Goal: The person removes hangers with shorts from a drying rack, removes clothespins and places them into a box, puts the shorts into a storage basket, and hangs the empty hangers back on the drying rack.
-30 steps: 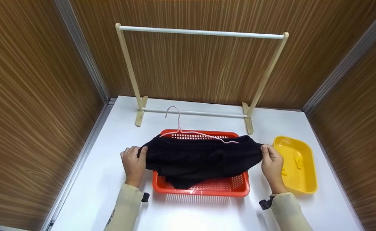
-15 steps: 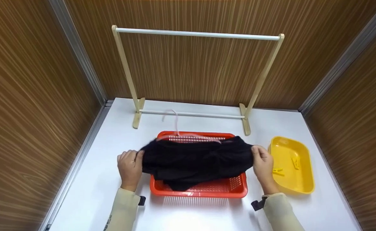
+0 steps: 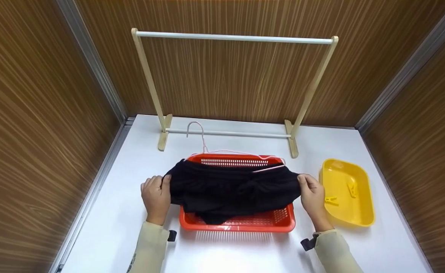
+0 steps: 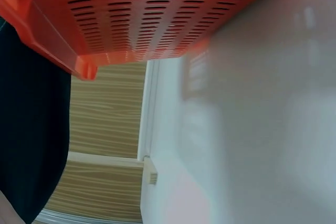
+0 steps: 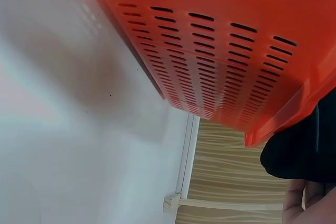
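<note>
A black garment is stretched sideways over the red basket, its lower part drooping into it. My left hand pinches its left end between thumb and fingers. At the other end my right hand grips the cloth the same way. A thin pink clothes hanger runs along the garment's upper edge. Its hook stands up on the left, and its right corner lies outside, over the cloth; its left end is partly hidden by the garment. In the right wrist view, fingertips show beneath the black cloth.
The perforated red basket stands on the white table. Behind it is a wooden rack with a white rail. A yellow tray with yellow clothespins sits at right. Wood-patterned walls enclose the table.
The hanger has shifted left and upward, and its right corner now shows outside the garment. My right hand has come slightly left; both hands keep hold of the cloth.
</note>
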Demonstrator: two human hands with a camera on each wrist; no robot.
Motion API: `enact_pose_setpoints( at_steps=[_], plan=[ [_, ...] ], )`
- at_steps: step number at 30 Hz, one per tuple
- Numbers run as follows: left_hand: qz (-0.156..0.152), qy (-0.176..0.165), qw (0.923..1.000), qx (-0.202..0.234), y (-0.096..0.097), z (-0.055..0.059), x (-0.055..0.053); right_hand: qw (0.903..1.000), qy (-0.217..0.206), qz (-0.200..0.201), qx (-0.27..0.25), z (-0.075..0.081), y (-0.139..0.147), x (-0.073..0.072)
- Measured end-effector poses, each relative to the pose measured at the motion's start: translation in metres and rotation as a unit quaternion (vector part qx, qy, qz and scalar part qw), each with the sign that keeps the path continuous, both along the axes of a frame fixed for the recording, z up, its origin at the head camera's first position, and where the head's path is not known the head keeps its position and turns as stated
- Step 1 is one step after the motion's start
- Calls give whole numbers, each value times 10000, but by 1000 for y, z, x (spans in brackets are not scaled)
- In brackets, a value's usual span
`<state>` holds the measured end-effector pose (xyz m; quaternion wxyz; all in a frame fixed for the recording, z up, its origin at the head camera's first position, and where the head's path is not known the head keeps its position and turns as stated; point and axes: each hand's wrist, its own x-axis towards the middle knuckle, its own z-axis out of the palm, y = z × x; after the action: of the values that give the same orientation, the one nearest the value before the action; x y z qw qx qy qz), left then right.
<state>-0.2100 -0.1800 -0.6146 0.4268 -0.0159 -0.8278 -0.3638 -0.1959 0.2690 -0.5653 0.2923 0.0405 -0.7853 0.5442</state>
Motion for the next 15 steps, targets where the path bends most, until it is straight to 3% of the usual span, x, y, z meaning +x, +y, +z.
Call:
enact_pose_setpoints(
  at_steps=[9,12,15],
  plan=[
    [-84,-249,9995,-146,6,2,-4,9971,-512,554,-16,-1,0,4],
    [-176,-392,9990,-135,6,2,-6,9927,-718,966,-55,-8,0,3],
    [-246,-566,9981,-76,7,4,-6,9907,-658,1188,-46,-23,3,-2]
  ],
)
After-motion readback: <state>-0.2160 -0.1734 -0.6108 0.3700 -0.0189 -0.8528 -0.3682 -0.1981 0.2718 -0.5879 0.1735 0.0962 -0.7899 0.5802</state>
